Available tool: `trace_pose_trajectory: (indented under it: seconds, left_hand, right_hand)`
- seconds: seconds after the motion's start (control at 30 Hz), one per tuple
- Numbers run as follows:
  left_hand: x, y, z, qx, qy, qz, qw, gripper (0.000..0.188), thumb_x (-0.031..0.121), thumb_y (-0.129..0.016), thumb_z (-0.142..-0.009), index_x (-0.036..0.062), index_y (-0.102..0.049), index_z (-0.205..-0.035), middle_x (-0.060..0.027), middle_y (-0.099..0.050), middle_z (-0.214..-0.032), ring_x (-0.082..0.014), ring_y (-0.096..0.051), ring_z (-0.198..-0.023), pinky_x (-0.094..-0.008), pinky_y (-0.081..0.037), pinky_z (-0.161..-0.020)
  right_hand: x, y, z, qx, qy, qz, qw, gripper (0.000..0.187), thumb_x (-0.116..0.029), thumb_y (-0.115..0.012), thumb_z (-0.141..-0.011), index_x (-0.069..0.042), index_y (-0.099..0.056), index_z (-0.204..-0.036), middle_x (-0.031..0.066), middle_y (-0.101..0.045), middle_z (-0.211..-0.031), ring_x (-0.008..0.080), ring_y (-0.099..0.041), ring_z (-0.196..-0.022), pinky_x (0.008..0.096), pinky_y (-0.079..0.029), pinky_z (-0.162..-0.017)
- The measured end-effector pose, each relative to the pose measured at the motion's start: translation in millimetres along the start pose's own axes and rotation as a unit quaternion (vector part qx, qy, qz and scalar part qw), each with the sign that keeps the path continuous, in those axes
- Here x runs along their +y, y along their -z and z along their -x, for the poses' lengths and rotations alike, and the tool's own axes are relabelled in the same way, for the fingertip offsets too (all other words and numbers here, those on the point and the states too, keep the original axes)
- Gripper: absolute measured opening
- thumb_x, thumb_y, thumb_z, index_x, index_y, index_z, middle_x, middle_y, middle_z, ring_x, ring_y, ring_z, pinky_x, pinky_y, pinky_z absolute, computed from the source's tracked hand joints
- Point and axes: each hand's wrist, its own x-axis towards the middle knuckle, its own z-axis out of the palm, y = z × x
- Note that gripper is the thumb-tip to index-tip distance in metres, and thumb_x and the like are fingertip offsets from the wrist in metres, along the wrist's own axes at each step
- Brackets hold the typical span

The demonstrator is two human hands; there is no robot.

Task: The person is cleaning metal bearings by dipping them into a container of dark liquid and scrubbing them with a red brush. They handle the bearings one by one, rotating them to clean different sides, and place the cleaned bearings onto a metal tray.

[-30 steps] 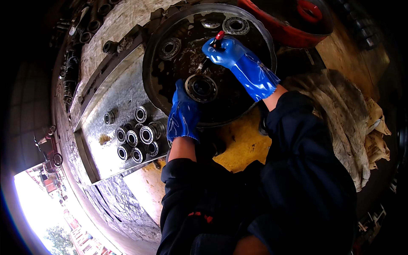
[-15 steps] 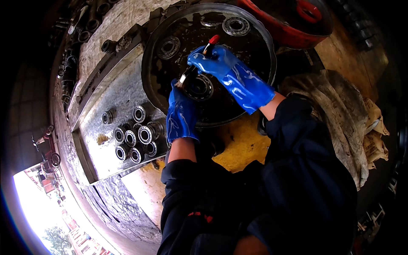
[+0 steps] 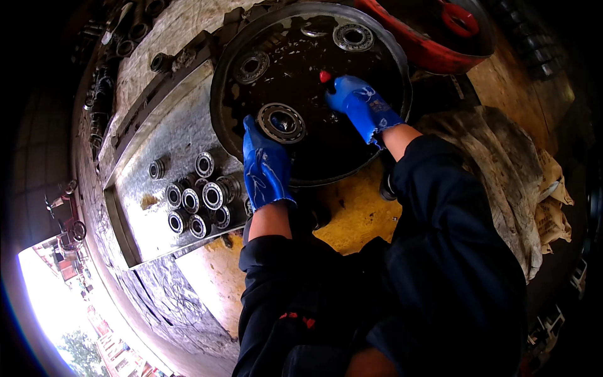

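Both my hands wear blue rubber gloves and are over a round dark pan [image 3: 215, 100] holding dark liquid. My left hand [image 3: 264, 160] grips a ball bearing [image 3: 298, 129] by its left edge, thumb along the rim, the bearing's face tilted up. To the right, my right hand [image 3: 359, 103] is closed around a brush with a red-tipped handle [image 3: 325, 76]; its bristles are hidden, low over the liquid. Another bearing [image 3: 264, 63] lies in the liquid at the pan's left, and a brighter one [image 3: 367, 41] at the far side.
Left of the pan, a metal tray [image 3: 135, 188] holds a cluster of bearings [image 3: 190, 200]. A red container [image 3: 433, 56] stands at the far right. Below it lies a dirty cloth [image 3: 496, 176]. Yellow surface [image 3: 361, 210] shows between the pan and my body.
My right hand has moved right and down with the brush, away from the bearing. The bearing in my left hand has shifted slightly up and left, its face now more visible.
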Motion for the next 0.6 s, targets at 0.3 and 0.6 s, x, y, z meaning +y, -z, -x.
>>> trace_pose_trajectory:
  seconds: [0.3, 0.6]
  left_hand:
    - [5.9, -4.3, 6.8, 0.023, 0.015, 0.03, 0.999, 0.053, 0.013, -0.065, -0.097, -0.003, -0.044, -0.144, -0.0192, -0.068, -0.123, -0.0284, -0.067, -0.112, -0.0359, -0.052, -0.097]
    - [-70.0, -34.4, -41.2, -0.043, 0.088, 0.344, 0.934, 0.034, 0.012, -0.06, -0.1, -0.0026, -0.054, -0.131, -0.0177, -0.071, -0.114, -0.0264, -0.069, -0.104, -0.0349, -0.054, -0.09]
  right_hand:
    - [-72.3, 31.7, 44.5, 0.01, 0.169, -0.201, 0.965, 0.017, -0.024, -0.069, -0.093, -0.009, -0.071, -0.086, 0.005, -0.068, -0.073, 0.0162, -0.066, -0.07, 0.0325, -0.055, -0.069]
    - [-74.2, 20.4, 47.5, -0.016, 0.05, -0.197, 0.979, 0.036, -0.043, -0.067, -0.092, -0.008, -0.072, -0.098, 0.0108, -0.073, -0.088, 0.0232, -0.07, -0.086, 0.0357, -0.054, -0.084]
